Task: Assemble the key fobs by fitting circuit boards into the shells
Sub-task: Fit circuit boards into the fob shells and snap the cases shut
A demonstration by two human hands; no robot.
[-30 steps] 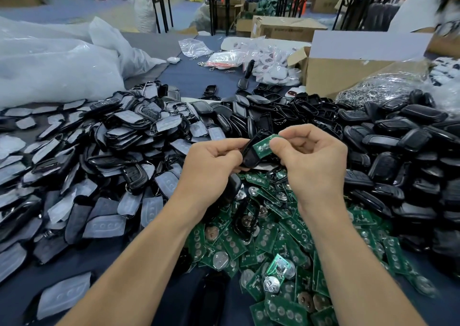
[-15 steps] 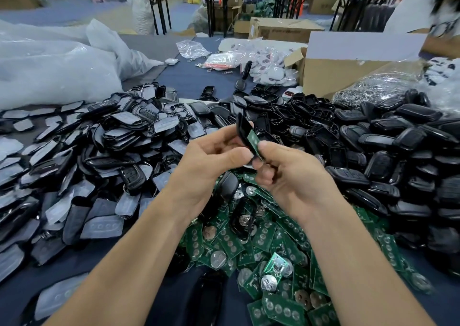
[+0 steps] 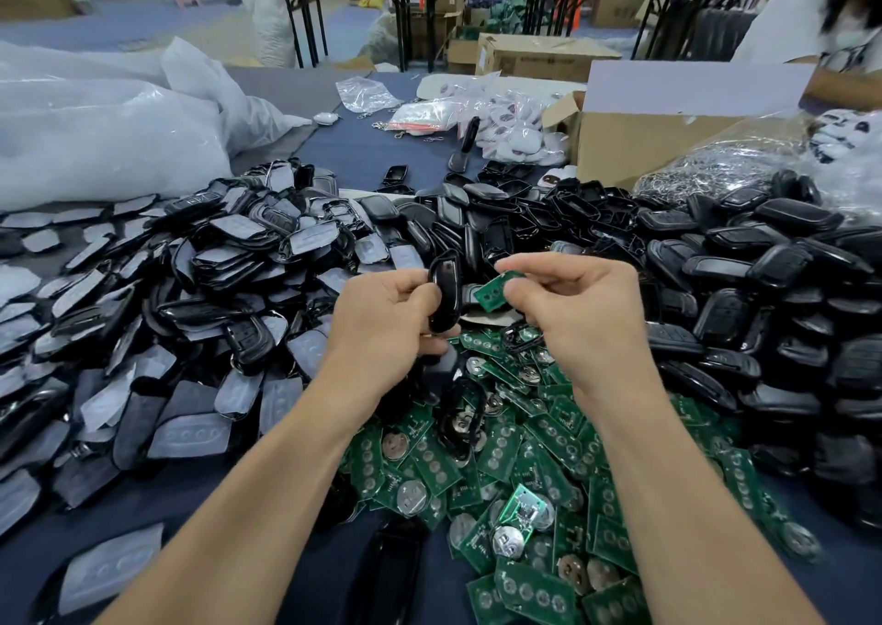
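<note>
Dark blue tabletop [image 3: 367,154] in a cluttered workroom, buried under parts from edge to edge. Up over the middle of it, the left hand [image 3: 382,323] gripped a black shell [image 3: 446,290], fingers curled round its lower half, and the shell stood on edge, long side upright. Just beside it, the right hand [image 3: 577,319] pinched a green circuit board [image 3: 491,292] between thumb and fingertips; the board was tilted, its printed face toward the camera, close to the shell but not seated in it. Right below both wrists spread the heap of green boards [image 3: 525,471], several showing round silver coin cells. To the right rose a mound of black shells [image 3: 763,280]; to the left lay a pile of grey button pads and black halves [image 3: 191,290]. Farther back sat a cardboard box [image 3: 644,147], small white packets [image 3: 510,123] beside it, and big white plastic bags [image 3: 95,137] on the far left
</note>
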